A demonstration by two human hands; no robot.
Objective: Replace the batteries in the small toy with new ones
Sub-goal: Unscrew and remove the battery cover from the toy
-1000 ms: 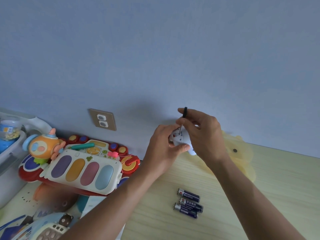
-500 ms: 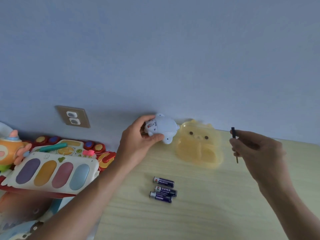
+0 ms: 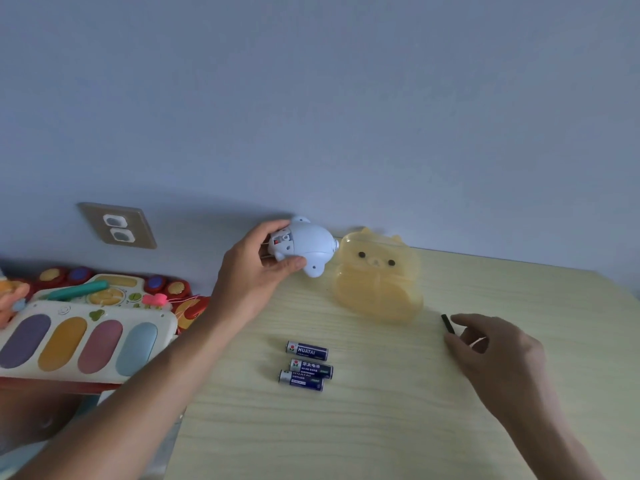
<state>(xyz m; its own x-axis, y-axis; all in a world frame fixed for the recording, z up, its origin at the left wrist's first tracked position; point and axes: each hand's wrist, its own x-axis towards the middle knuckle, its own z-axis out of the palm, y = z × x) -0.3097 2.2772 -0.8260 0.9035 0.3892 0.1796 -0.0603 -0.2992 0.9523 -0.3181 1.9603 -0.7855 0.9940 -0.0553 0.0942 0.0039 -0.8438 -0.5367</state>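
Pale tabletop point(image 3: 398, 427) carries three batteries point(image 3: 306, 365) at centre. Left hand point(image 3: 256, 275) grips the toy point(image 3: 308, 249) above them; right hand point(image 3: 495, 351) pinches a screwdriver point(image 3: 447, 323) at right — set down carelessly, it may roll off, and any loosened screw could drop.

You are working in dim, bluish light; soft shadows are falling on the wall point(image 3: 311, 98), and wide-angle distortion is bending the edges.
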